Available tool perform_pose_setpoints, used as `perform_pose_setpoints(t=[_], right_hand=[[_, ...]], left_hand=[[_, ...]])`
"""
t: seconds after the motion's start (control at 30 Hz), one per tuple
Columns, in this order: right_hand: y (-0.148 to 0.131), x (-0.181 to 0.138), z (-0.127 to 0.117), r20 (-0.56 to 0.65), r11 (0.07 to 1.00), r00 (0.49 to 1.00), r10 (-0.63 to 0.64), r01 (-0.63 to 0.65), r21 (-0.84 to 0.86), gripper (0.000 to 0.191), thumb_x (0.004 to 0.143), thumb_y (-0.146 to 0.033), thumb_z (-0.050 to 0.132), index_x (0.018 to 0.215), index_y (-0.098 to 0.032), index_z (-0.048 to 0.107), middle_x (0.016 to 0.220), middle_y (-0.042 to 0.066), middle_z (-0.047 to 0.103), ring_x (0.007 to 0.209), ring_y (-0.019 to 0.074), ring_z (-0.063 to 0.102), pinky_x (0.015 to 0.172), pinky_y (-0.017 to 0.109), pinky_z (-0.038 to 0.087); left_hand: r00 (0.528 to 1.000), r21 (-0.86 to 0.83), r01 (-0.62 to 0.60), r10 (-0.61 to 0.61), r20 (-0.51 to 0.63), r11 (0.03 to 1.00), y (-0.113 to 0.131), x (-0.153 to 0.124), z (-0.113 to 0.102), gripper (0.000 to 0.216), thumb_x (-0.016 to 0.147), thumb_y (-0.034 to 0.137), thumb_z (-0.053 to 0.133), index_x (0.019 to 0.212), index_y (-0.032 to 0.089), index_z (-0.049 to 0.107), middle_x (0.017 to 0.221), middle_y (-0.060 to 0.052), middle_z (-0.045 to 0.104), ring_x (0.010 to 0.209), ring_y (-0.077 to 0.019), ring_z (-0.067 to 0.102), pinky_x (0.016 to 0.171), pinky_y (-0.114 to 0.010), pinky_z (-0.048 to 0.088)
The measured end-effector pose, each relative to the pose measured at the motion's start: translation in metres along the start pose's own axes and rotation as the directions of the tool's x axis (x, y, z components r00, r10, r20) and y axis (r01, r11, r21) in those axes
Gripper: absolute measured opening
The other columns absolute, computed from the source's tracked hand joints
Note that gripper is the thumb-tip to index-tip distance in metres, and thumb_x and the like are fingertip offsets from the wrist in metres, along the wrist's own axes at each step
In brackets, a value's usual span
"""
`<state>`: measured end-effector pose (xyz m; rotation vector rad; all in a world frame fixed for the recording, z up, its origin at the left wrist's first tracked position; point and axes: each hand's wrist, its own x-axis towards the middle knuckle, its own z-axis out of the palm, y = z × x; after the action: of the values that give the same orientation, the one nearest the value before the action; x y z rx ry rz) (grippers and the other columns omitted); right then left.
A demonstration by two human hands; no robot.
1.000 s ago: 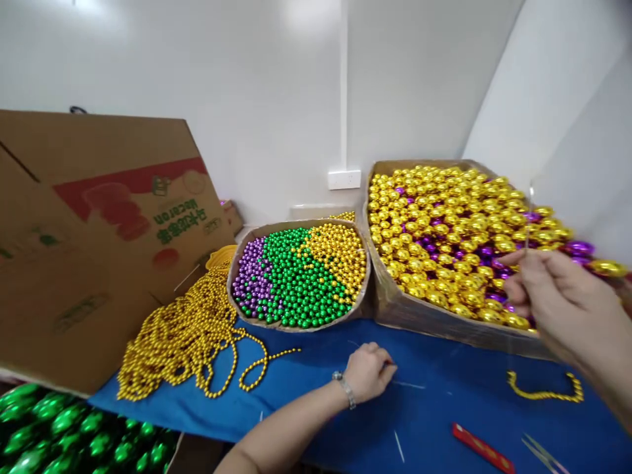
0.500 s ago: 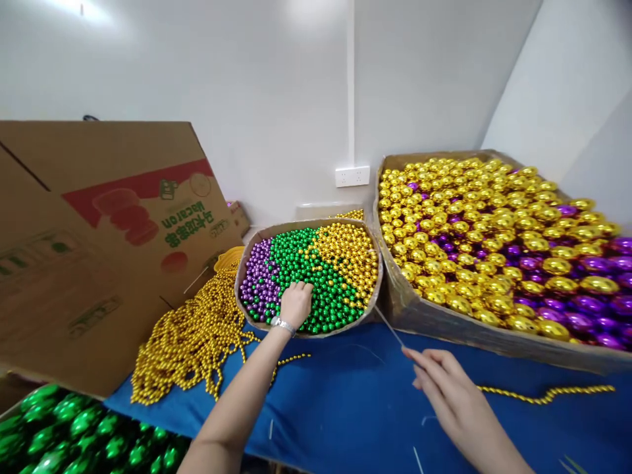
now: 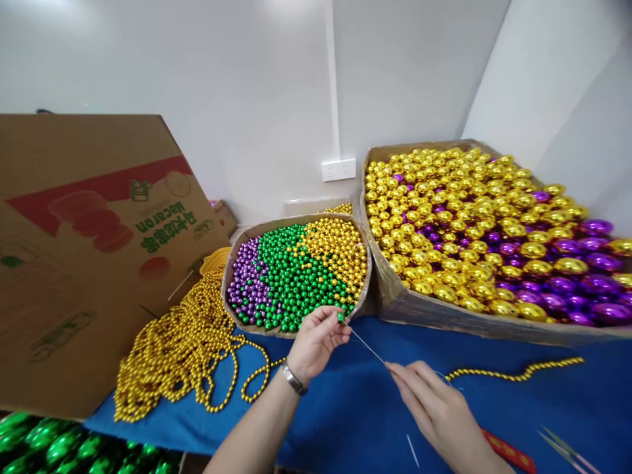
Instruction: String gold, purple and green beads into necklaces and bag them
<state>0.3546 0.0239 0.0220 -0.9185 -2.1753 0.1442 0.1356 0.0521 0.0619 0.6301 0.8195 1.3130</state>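
Observation:
My left hand [image 3: 316,341] pinches a small green bead [image 3: 340,317] just in front of the round cardboard tray [image 3: 296,217] of purple, green and gold beads. My right hand [image 3: 437,408] is closed on a long thin needle [image 3: 366,345] whose tip points up-left at the green bead. A short string of small gold beads [image 3: 513,374] trails from the right hand across the blue cloth [image 3: 355,401] to the right.
A large cardboard box [image 3: 434,316] of big gold and purple baubles stands at the right. A heap of gold bead strings [image 3: 182,342] lies left of the tray, a tilted cardboard box [image 3: 74,263] beyond it. Green baubles [image 3: 59,447] sit bottom left. A red tool [image 3: 508,451] and scissors [image 3: 567,451] lie bottom right.
My left hand has left the green beads in the tray and come back toward me holding one green bead. It now meets the needle tip; my right hand has moved slightly left.

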Motion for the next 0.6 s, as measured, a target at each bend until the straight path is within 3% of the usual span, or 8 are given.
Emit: perform_pose_setpoints(t=[0.23,0.4,0.47,0.6], right_hand=[[0.000,-0.003,-0.001,-0.004,1.000,1.000,-0.006,0.006,-0.014,0.027,0.095,-0.020,0.035,0.107,-0.018,0.060,0.077,0.005,0.061,0.063,0.0119,0.064,0.058,0.020,0.052],[0.001,-0.006,-0.002,0.036,0.999,0.999,0.041,-0.042,0.020,0.028,0.094,-0.019,0.035,0.109,-0.019,0.059,0.077,0.004,0.060,0.060,0.0116,0.063,0.058,0.021,0.052],[0.002,-0.007,-0.004,0.031,0.997,0.998,0.063,-0.065,0.040,0.028,0.094,-0.019,0.035,0.110,-0.021,0.058,0.078,0.004,0.061,0.062,0.0120,0.063,0.059,0.021,0.052],[0.007,-0.011,-0.011,-0.059,0.989,0.989,0.138,-0.134,0.069,0.025,0.095,-0.020,0.037,0.108,-0.020,0.058,0.081,0.005,0.063,0.070,0.0135,0.064,0.063,0.022,0.052]], left_hand=[[0.999,-0.039,-0.025,0.024,-0.040,0.999,-0.006,-0.001,0.006,0.025,0.071,0.027,0.073,0.087,0.015,0.058,0.080,-0.004,0.066,0.068,-0.0120,0.064,0.063,-0.023,0.051],[0.985,0.133,-0.158,0.166,-0.053,0.978,-0.012,-0.001,0.009,0.024,0.071,0.025,0.074,0.088,0.015,0.059,0.083,-0.003,0.065,0.073,-0.0131,0.064,0.068,-0.025,0.051],[0.974,0.246,-0.220,0.227,0.001,0.944,-0.013,0.000,0.014,0.027,0.070,0.022,0.074,0.091,0.016,0.060,0.088,-0.004,0.065,0.078,-0.0138,0.064,0.073,-0.026,0.050],[0.947,0.360,-0.294,0.220,0.233,0.885,-0.009,0.008,0.038,0.034,0.075,0.027,0.069,0.107,0.019,0.058,0.108,-0.009,0.063,0.095,-0.0191,0.061,0.082,-0.031,0.049]])
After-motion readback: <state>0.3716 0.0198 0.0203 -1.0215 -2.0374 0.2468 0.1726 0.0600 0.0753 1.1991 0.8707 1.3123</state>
